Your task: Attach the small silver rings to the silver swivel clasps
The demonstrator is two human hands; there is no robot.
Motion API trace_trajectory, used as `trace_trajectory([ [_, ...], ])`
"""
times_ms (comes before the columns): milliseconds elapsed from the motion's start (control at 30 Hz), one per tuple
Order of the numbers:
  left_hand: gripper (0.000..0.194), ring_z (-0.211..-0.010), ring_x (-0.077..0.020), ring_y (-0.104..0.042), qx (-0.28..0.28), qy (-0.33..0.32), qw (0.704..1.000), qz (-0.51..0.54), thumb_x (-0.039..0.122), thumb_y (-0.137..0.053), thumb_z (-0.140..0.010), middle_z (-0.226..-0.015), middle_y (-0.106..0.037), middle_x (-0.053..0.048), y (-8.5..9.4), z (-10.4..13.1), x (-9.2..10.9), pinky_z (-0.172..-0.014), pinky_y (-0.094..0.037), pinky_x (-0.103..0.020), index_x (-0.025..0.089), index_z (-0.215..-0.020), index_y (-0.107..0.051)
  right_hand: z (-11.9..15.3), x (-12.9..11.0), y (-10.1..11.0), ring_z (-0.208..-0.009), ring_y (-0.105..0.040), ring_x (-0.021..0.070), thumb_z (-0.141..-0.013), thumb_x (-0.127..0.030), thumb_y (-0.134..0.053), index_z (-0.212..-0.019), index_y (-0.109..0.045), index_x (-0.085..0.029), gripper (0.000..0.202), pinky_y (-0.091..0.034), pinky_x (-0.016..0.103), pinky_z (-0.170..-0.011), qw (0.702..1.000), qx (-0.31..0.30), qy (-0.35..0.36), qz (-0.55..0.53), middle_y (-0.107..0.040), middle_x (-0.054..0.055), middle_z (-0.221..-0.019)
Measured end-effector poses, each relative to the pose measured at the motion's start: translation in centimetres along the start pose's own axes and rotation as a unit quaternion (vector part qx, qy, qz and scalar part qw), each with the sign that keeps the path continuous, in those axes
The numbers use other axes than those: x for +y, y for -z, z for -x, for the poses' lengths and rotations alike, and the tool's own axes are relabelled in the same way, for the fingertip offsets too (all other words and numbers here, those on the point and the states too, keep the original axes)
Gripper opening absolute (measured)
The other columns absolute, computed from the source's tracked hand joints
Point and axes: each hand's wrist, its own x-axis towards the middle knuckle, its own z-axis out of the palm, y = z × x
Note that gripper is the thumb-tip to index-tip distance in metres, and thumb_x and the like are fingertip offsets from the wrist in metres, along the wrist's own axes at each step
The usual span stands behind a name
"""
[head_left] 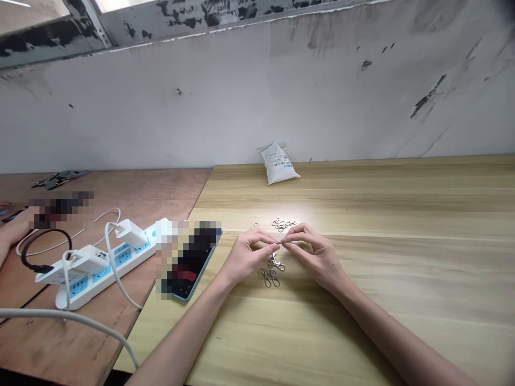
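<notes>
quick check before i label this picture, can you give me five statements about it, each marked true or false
1. The left hand and right hand meet at a small metal piece. True.
2. The phone lies to the right of the right hand. False: it lies to the left of the left hand.
3. Metal clasps lie on the light wood table. True.
4. The power strip has nothing plugged in. False: white chargers are plugged into it.
5. A white packet lies near the wall, beyond the hands. True.
</notes>
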Motion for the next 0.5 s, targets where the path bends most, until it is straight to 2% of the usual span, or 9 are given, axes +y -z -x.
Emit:
trace_trajectory([
  [133, 0.011, -0.095, -0.0202, -0.065, 0.026, -0.012, 0.999, 0.022, 0.03, -0.071, -0.081, -0.095, -0.071, -0.007, -0.1, -0.1, 0.1, -0.09, -0.05, -0.037, 0.021, -0.085, -0.076, -0.1, 0.1, 0.2, -0.089, -0.06, 0.0213, -0.09, -0.038, -0.059, -0.088, -0.071, -0.025, 0.019, -0.051, 0.04, -0.079, 0.999, -0.012, 0.003, 0.052, -0.062, 0.006, -0.091],
  [300, 0.009, -0.102, -0.0199, -0.063, 0.062, -0.037, 0.997, 0.002, 0.028, -0.072, -0.08, -0.099, -0.069, -0.006, -0.1, -0.1, 0.4, -0.097, -0.048, -0.038, 0.022, -0.084, -0.076, -0.1, 0.0, 0.2, -0.093, -0.058, 0.022, -0.093, -0.033, -0.054, -0.088, -0.067, -0.022, 0.017, -0.047, 0.042, -0.085, 0.995, -0.061, -0.005, 0.076, -0.061, 0.007, -0.096],
  [500, 0.005, -0.122, -0.0231, -0.052, 0.06, -0.081, 0.983, -0.154, 0.027, -0.069, -0.083, -0.125, -0.061, -0.004, 0.7, 0.1, 1.0, -0.107, -0.04, -0.047, 0.025, -0.083, -0.074, -0.4, -0.5, 1.1, -0.106, -0.054, 0.0237, -0.096, -0.03, -0.047, -0.088, -0.062, -0.023, 0.018, -0.044, 0.047, -0.095, 0.987, -0.11, -0.01, 0.115, -0.059, 0.009, -0.107],
])
